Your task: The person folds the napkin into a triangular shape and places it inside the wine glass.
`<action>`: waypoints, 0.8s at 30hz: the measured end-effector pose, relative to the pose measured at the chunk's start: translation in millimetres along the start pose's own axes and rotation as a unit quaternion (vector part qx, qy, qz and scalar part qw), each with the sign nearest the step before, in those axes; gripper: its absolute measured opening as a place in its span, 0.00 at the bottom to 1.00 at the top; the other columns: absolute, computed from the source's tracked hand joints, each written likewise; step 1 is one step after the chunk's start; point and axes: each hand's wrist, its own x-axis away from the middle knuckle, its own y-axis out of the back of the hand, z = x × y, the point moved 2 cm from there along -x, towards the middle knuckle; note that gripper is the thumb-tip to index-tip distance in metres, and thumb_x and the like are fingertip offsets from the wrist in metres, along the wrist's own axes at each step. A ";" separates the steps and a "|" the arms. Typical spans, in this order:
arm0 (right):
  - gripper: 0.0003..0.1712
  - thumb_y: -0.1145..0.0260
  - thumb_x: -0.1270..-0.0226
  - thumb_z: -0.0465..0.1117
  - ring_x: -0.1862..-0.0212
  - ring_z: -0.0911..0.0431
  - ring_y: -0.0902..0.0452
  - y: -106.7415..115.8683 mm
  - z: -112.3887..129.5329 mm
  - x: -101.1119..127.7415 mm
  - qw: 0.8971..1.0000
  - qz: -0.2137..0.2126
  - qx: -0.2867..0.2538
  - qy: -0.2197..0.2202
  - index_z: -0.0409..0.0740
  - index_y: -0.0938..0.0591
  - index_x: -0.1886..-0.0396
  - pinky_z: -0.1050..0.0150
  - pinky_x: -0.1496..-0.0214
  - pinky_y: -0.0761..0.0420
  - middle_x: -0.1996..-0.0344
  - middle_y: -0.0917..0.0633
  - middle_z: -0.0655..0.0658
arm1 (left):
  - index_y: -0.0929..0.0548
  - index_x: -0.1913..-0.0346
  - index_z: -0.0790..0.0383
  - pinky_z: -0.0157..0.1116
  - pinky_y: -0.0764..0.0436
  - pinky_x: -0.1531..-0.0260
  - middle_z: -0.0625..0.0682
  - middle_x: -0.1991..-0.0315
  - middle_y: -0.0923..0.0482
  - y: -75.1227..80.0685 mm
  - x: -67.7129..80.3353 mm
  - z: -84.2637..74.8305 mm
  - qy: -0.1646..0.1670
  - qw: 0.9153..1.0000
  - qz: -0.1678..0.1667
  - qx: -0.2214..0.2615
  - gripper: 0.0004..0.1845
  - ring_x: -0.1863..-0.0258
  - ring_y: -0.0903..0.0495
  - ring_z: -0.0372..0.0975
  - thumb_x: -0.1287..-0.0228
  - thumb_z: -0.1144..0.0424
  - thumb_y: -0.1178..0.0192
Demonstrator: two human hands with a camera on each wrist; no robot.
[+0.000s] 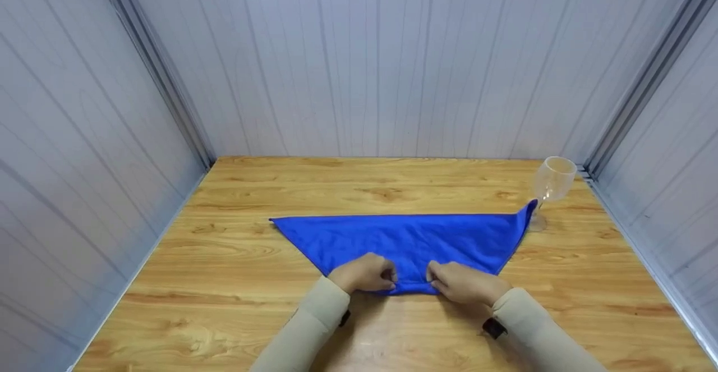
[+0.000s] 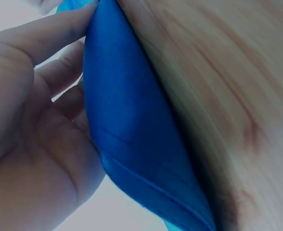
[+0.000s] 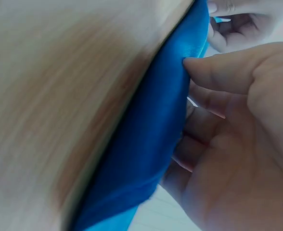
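A blue cloth (image 1: pixel 409 240) lies folded into a triangle on the wooden table (image 1: pixel 224 310), its long edge away from me and its point toward me. Both hands meet at that near point. My left hand (image 1: pixel 367 274) pinches the cloth's near edge between thumb and fingers; up close the blue cloth (image 2: pixel 132 139) sits against its curled fingers (image 2: pixel 59 72). My right hand (image 1: pixel 457 281) pinches the same edge just to the right, its thumb (image 3: pixel 228 67) pressing on the blue cloth (image 3: pixel 151 139). The cloth's far right corner rides up against a glass.
A clear wine glass (image 1: pixel 552 184) stands at the table's back right, touching the cloth's corner. Pale panelled walls close in the table at the back (image 1: pixel 381 63) and on both sides. Bare wood shows on either side of the cloth.
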 end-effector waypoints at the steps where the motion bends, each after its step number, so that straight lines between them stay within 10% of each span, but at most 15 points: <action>1: 0.01 0.44 0.24 0.33 0.63 0.57 0.23 0.0 -0.7 -0.4 1.000 -0.001 -0.005 0.000 0.42 0.27 0.59 0.57 0.60 0.21 0.66 0.21 0.52 | 0.13 0.64 0.56 0.29 0.24 0.65 0.40 0.72 0.21 -0.1 -0.2 0.4 0.003 1.000 0.002 0.002 0.03 0.69 0.25 0.31 0.36 0.60 0.31; 15: 0.07 0.38 0.25 0.41 0.72 0.62 0.31 2.3 -10.4 -7.3 0.998 -0.010 0.038 -0.043 0.50 0.26 0.66 0.61 0.69 0.28 0.76 0.26 0.58 | 0.14 0.64 0.56 0.29 0.23 0.65 0.42 0.72 0.20 -0.4 0.6 1.9 0.008 1.000 0.004 0.022 0.02 0.69 0.24 0.31 0.36 0.62 0.31; 24: 0.12 0.29 0.33 0.38 0.69 0.61 0.30 3.4 -12.0 -9.7 0.995 -0.068 0.071 0.008 0.50 0.22 0.74 0.63 0.66 0.26 0.74 0.26 0.57 | 0.14 0.67 0.56 0.29 0.22 0.65 0.44 0.71 0.17 -0.1 -1.3 4.2 0.002 0.999 -0.022 0.033 0.04 0.69 0.20 0.32 0.40 0.65 0.28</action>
